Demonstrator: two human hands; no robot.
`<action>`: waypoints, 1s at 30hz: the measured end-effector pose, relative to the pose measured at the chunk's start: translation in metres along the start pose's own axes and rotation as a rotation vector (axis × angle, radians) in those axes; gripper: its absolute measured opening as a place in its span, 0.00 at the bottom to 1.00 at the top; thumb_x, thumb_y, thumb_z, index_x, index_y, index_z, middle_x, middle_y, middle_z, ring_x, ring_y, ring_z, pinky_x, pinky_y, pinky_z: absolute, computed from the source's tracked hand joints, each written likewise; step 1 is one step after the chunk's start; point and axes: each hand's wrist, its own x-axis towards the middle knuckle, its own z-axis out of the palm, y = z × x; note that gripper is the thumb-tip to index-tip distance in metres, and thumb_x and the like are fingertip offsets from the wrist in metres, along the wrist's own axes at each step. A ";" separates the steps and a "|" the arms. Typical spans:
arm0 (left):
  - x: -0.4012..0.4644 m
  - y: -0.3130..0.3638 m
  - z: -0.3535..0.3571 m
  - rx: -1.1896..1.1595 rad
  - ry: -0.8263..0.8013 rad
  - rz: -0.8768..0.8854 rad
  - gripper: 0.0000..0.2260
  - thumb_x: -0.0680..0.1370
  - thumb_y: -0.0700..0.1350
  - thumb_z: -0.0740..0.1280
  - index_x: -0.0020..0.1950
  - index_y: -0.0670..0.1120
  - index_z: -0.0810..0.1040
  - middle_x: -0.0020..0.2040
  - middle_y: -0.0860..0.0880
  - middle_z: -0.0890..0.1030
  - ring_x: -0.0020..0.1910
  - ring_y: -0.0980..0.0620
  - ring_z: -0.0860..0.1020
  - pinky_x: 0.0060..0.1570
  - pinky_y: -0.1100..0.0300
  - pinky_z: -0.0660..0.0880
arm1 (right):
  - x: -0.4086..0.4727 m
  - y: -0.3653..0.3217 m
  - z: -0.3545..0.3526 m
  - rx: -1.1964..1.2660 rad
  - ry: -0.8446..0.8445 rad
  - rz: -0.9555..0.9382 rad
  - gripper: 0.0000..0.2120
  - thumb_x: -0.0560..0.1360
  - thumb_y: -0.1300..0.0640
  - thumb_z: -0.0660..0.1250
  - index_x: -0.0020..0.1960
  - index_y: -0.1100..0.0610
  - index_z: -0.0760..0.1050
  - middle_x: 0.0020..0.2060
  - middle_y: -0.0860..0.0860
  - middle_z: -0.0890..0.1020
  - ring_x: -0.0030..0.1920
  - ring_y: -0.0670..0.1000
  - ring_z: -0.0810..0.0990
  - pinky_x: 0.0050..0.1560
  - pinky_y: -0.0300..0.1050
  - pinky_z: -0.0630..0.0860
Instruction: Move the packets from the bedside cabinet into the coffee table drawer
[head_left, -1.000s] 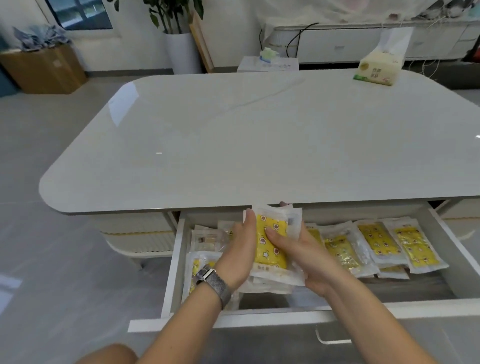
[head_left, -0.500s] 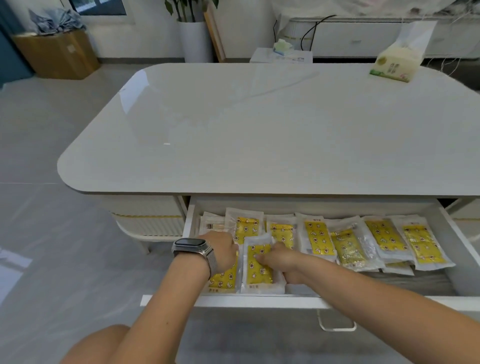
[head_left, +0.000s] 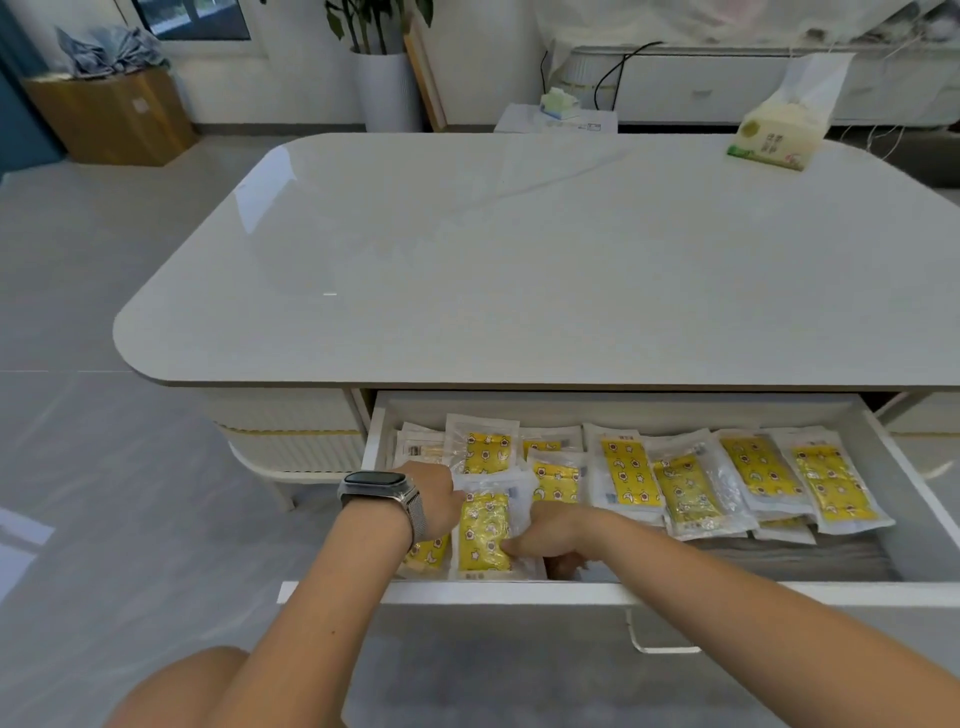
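Packets (head_left: 631, 475) with yellow star-printed contents lie overlapping in a row across the open coffee table drawer (head_left: 519, 592), low in the frame, likely fanned so that more fit on the drawer floor. One yellow packet (head_left: 484, 532) sits at the lower left of the drawer, against the front wall, with both hands on it. The left hand (head_left: 434, 496), wearing a smartwatch (head_left: 382, 486), reaches in from the lower left and touches the packet's upper left corner; whether its fingers pinch it cannot be told. The right hand (head_left: 550, 535) comes in from the lower right, fingers curled over the packet's right edge, seemingly settling it flat. A tissue pack (head_left: 779, 132) stands on the tabletop (head_left: 519, 260) at upper right.
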 end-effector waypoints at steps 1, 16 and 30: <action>0.000 0.001 -0.001 0.005 0.001 0.002 0.20 0.83 0.54 0.52 0.66 0.44 0.73 0.60 0.44 0.78 0.56 0.47 0.77 0.51 0.58 0.72 | -0.005 0.000 -0.002 -0.122 0.077 -0.033 0.21 0.79 0.43 0.61 0.59 0.61 0.72 0.52 0.56 0.77 0.47 0.54 0.77 0.44 0.43 0.72; -0.003 0.009 0.002 0.061 0.050 0.068 0.19 0.82 0.55 0.53 0.36 0.46 0.69 0.34 0.51 0.71 0.34 0.52 0.71 0.35 0.60 0.68 | -0.144 0.071 0.027 0.155 0.626 -0.147 0.18 0.61 0.27 0.66 0.29 0.40 0.81 0.29 0.31 0.80 0.37 0.35 0.79 0.39 0.31 0.76; -0.030 0.020 -0.026 0.017 0.516 0.150 0.25 0.79 0.58 0.57 0.26 0.45 0.64 0.24 0.50 0.67 0.26 0.52 0.68 0.26 0.62 0.60 | -0.095 0.047 0.043 0.152 1.041 -0.128 0.12 0.77 0.44 0.63 0.39 0.47 0.67 0.33 0.44 0.79 0.35 0.48 0.77 0.35 0.44 0.72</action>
